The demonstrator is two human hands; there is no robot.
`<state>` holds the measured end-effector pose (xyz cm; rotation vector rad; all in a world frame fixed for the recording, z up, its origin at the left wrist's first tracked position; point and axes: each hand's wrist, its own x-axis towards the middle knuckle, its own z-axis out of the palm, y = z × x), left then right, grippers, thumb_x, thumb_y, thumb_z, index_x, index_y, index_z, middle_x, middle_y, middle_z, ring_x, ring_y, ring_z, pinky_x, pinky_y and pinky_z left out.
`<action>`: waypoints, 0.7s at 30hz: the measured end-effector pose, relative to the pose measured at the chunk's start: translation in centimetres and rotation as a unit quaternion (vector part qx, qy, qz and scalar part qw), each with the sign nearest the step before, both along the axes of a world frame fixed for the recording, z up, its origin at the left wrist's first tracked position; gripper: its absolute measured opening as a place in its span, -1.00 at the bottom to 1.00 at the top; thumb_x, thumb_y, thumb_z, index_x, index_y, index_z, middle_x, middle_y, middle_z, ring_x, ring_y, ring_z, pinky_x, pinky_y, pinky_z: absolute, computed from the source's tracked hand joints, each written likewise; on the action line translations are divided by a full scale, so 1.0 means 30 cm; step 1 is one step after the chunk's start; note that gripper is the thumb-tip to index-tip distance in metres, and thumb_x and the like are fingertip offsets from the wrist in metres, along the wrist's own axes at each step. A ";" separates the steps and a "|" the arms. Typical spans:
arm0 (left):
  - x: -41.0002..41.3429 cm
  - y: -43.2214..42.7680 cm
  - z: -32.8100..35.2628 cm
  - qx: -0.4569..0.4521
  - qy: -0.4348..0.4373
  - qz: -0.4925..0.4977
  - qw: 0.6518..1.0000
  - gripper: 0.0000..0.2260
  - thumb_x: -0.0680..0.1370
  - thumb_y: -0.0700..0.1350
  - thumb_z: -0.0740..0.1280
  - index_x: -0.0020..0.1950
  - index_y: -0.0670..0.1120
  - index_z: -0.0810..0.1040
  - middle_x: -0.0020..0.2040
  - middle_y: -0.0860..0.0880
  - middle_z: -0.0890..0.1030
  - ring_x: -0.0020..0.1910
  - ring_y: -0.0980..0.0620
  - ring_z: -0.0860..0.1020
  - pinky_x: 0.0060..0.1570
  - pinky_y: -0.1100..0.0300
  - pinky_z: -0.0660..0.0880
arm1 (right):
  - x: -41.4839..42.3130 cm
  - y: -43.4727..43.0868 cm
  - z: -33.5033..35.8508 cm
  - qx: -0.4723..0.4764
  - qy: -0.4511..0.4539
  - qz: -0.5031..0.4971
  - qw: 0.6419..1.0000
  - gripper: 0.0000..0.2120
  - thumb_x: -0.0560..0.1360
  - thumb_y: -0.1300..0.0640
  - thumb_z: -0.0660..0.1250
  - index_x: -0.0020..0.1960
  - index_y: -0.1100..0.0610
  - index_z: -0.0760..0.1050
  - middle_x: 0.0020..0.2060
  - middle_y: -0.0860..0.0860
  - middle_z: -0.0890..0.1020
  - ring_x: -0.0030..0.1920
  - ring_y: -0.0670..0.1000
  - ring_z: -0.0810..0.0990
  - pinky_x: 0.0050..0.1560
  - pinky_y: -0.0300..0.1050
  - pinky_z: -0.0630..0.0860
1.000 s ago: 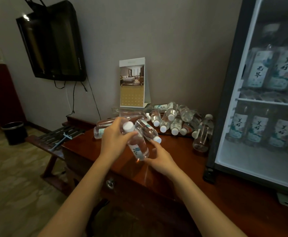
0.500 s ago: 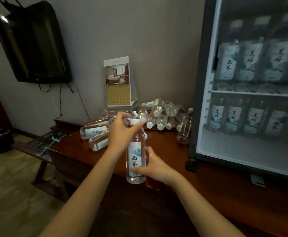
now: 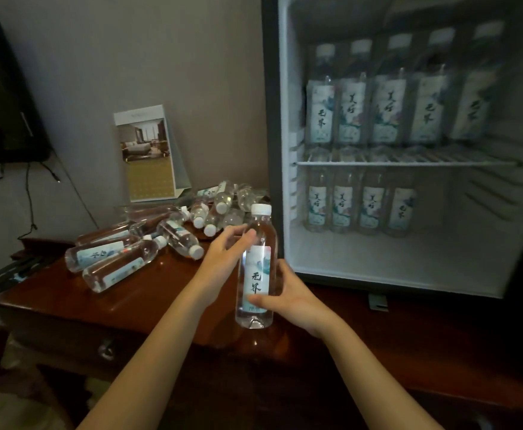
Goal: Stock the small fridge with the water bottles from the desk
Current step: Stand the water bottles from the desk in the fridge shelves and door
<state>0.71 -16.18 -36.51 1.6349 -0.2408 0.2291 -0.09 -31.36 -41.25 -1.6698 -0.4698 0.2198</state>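
Fingers of the right hand wrap the label of an upright bottle held above the desk, just left of the open fridge; the left hand touches its shoulder, fingers loosely spread; the wet-looking plastic could slip, or the bottle could topple the lower row; the fridge's right side is cut off and blurred.

We saw 1 clear, white-capped water bottle upright before the open small fridge, where 5 stood above, 4 below; a pile of bottles lay on the desk.
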 end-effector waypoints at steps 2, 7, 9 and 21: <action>0.010 -0.054 -0.005 -0.001 0.009 -0.047 0.999 -0.66 0.36 0.12 0.37 0.09 0.05 0.54 0.00 0.01 0.62 0.08 0.00 0.58 0.08 0.09 0.52 | 0.003 -0.073 0.016 -0.005 -0.023 -0.030 0.999 -0.43 0.33 0.09 0.52 0.19 -0.12 0.28 0.08 -0.08 0.59 0.00 -0.19 0.62 -0.11 -0.30 0.57; 0.044 -0.208 -0.012 0.030 0.008 -0.140 0.990 -0.64 0.38 0.00 0.42 0.15 0.05 0.50 0.02 0.05 0.65 0.01 0.11 0.62 -0.12 0.24 0.56 | 0.005 -0.260 0.043 -0.007 -0.057 -0.102 0.993 -0.48 0.35 0.09 0.50 0.11 -0.19 0.26 0.04 -0.08 0.61 -0.02 -0.18 0.63 -0.09 -0.25 0.59; 0.065 -0.276 -0.015 0.041 0.005 -0.158 0.987 -0.64 0.40 -0.08 0.43 0.18 0.06 0.48 0.01 0.07 0.65 -0.03 0.15 0.63 -0.17 0.31 0.54 | 0.007 -0.329 0.047 -0.002 -0.064 -0.126 0.990 -0.47 0.36 0.12 0.50 0.14 -0.18 0.27 0.06 -0.06 0.60 -0.01 -0.16 0.63 -0.09 -0.23 0.60; 0.168 -0.642 -0.021 0.020 -0.026 -0.223 0.974 -0.55 0.41 -0.07 0.46 0.25 0.14 0.44 0.16 0.12 0.58 0.12 0.12 0.56 0.04 0.20 0.53 | 0.033 -0.628 0.062 -0.057 -0.131 -0.273 0.951 -0.35 0.38 0.15 0.48 0.29 -0.14 0.19 0.09 -0.16 0.51 0.02 -0.26 0.51 -0.06 -0.43 0.46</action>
